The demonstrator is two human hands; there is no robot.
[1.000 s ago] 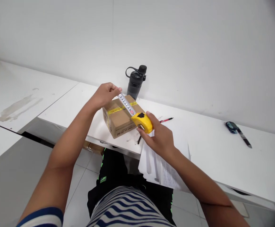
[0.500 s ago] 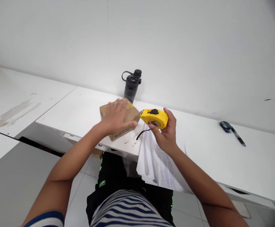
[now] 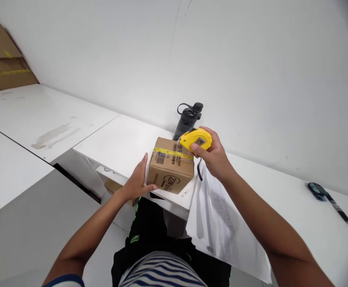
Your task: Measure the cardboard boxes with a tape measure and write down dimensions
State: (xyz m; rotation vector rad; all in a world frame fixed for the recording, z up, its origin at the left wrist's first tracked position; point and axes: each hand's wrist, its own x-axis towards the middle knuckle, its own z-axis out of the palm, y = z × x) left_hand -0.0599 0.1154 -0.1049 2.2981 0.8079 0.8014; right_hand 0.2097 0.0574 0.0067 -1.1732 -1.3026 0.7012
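A small cardboard box [image 3: 171,165] with yellow tape and black print sits near the front edge of the white table. My left hand [image 3: 139,179] rests against the box's left side, fingers stretched out and thumb at its front face. In my right hand [image 3: 212,153] is a yellow tape measure [image 3: 195,139], held just above the box's back right corner. Its black wrist strap hangs down beside the box. Whether any blade is pulled out is hard to see.
A black bottle [image 3: 188,119] stands behind the box by the wall. Paper sheets [image 3: 218,215] hang over the table's front edge. A dark-handled cutter knife [image 3: 329,201] lies at the right. Larger cardboard boxes [image 3: 4,71] are stacked at the far left.
My left hand has moved from the box's top to its left side. The box has been turned, showing different printed faces. The tape measure is now over the box's corner, and the view has shifted left.
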